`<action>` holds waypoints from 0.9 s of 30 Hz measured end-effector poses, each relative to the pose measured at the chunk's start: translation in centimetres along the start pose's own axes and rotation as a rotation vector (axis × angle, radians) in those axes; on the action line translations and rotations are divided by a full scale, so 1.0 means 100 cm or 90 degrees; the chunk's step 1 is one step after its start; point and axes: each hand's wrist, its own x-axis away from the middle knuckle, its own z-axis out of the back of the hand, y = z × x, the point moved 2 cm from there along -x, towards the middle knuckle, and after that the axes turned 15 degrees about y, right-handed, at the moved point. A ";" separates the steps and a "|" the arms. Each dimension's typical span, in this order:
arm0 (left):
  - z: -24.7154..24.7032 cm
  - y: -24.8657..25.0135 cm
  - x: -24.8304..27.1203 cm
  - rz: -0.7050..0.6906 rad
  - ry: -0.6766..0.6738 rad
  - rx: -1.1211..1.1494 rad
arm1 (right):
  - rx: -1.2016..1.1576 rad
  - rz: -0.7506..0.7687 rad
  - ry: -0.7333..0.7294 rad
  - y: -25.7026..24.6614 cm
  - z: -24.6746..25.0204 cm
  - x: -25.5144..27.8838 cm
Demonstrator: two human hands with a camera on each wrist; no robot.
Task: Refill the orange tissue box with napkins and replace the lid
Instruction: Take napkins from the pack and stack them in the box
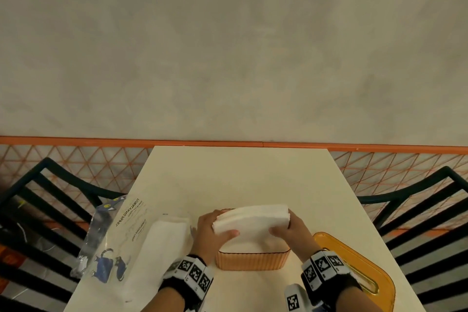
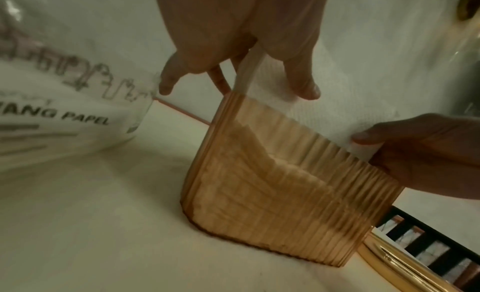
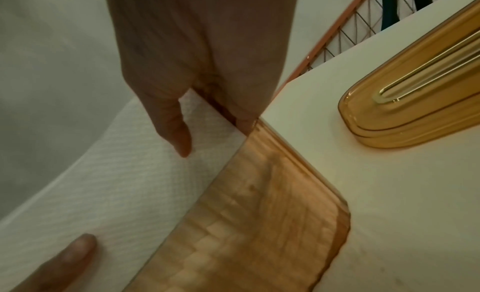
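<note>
Cream table (image 1: 240, 175) against a grey wall. Orange box (image 1: 253, 259) stands near the front edge, lid (image 1: 359, 263) off, lying just to its right. Left hand (image 1: 214, 233) and right hand (image 1: 293, 232) grip opposite ends of a napkin stack (image 1: 253, 220), its lower part inside the box. Napkin pack (image 1: 141, 240) lies left.
</note>
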 end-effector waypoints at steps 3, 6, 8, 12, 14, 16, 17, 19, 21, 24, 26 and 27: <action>-0.016 -0.031 -0.016 0.031 0.013 -0.019 | 0.068 0.032 0.008 0.000 -0.004 -0.005; -0.015 -0.016 -0.014 0.033 0.036 -0.050 | 0.108 0.041 0.030 -0.004 -0.005 -0.012; -0.010 -0.003 -0.014 0.030 0.059 -0.043 | 0.095 0.037 0.051 -0.010 -0.003 -0.017; -0.005 0.017 -0.014 -0.001 0.073 -0.080 | 0.074 -0.049 0.051 -0.013 -0.002 -0.023; -0.005 0.025 -0.012 -0.010 0.070 -0.188 | 0.158 -0.088 0.039 -0.007 -0.003 -0.026; -0.010 0.021 -0.012 0.003 0.035 -0.347 | 0.260 -0.115 0.031 -0.002 -0.005 -0.026; -0.012 0.019 -0.012 0.018 0.015 -0.403 | 0.296 -0.126 0.025 -0.001 -0.006 -0.026; -0.014 0.017 -0.011 0.040 -0.014 -0.470 | 0.355 -0.130 0.011 -0.001 -0.010 -0.023; -0.016 0.018 -0.012 0.027 -0.031 -0.512 | 0.400 -0.098 0.008 -0.002 -0.013 -0.021; -0.013 0.020 -0.011 -0.014 -0.031 -0.543 | 0.439 -0.033 0.013 -0.004 -0.018 -0.018; -0.007 0.024 -0.007 -0.078 -0.015 -0.569 | 0.499 0.055 0.011 -0.007 -0.019 -0.013; -0.003 0.026 -0.005 -0.131 -0.006 -0.583 | 0.550 0.127 0.012 -0.009 -0.017 -0.010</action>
